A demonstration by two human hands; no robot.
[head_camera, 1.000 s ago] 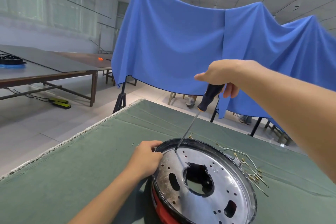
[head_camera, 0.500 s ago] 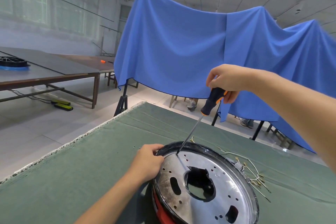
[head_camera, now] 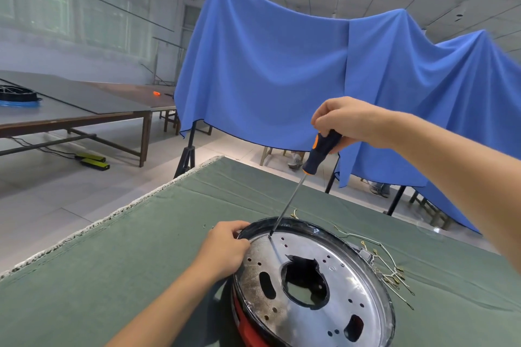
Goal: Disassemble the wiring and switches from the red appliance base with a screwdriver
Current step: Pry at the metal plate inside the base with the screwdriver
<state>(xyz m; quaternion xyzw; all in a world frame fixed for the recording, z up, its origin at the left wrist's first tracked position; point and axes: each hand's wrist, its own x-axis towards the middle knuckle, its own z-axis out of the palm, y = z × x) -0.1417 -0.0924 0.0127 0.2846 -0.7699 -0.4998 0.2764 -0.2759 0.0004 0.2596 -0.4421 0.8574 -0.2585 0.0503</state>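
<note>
Right now your right hand (head_camera: 348,118) has its fingers curled round the black-and-orange-handled screwdriver (head_camera: 298,182), tip on the round silver plate of the red appliance base (head_camera: 307,282) on the green cloth; your left hand (head_camera: 224,249) grips the rim. Keep the shaft square and press down.

A bench (head_camera: 118,267) draped in green cloth carries the red appliance base (head_camera: 248,327) at 5 o'clock — loose wires (head_camera: 392,273) lie beside it at 3 o'clock.
</note>
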